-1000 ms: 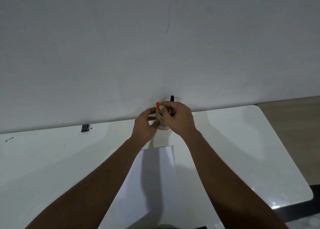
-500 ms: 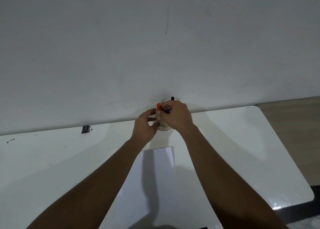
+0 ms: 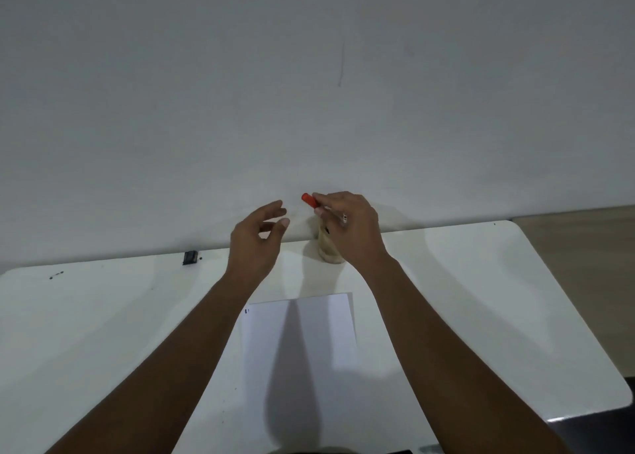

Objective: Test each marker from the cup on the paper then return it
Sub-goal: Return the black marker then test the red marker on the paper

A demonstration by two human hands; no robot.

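Observation:
A pale cup (image 3: 328, 251) stands at the table's far edge against the wall, mostly hidden behind my right hand (image 3: 350, 228). That hand is closed on a red-capped marker (image 3: 309, 200), whose cap sticks out up and to the left of the fingers over the cup. My left hand (image 3: 256, 238) hovers left of the cup, fingers spread, holding nothing. A white sheet of paper (image 3: 299, 357) lies between my forearms, with a tiny dark mark near its top left corner.
The white table (image 3: 481, 299) runs along a plain wall, its rounded right corner near a wooden floor (image 3: 584, 240). A small black object (image 3: 190, 257) sits at the far edge, left of my hands.
My left hand has let go of the cup and drawn away to the left, opening. My right hand stays over the cup, still gripping the red-capped marker. The black marker top is hidden.

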